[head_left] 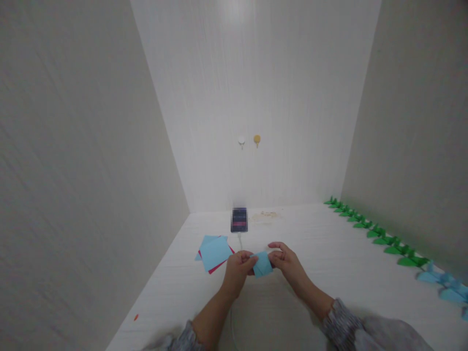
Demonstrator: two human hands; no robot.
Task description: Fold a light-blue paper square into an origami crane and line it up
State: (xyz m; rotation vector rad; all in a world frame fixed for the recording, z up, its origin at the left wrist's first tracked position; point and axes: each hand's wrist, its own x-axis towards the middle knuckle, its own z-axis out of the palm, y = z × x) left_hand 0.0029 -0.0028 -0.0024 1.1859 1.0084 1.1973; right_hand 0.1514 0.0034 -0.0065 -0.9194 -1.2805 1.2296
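Note:
A small folded light-blue paper (262, 264) is held just above the white table (329, 263), low in the middle of the view. My left hand (238, 269) pinches its left edge with closed fingers. My right hand (285, 260) grips its right side, fingers curled over the top. Both wrists show grey patterned sleeves.
A stack of light-blue and red paper sheets (215, 253) lies just left of my hands. A phone (239, 220) with a white cable stands by the back wall. Folded green paper shapes (369, 231) and blue ones (444, 284) line the right wall. Two hooks (249, 141) hang on the back wall.

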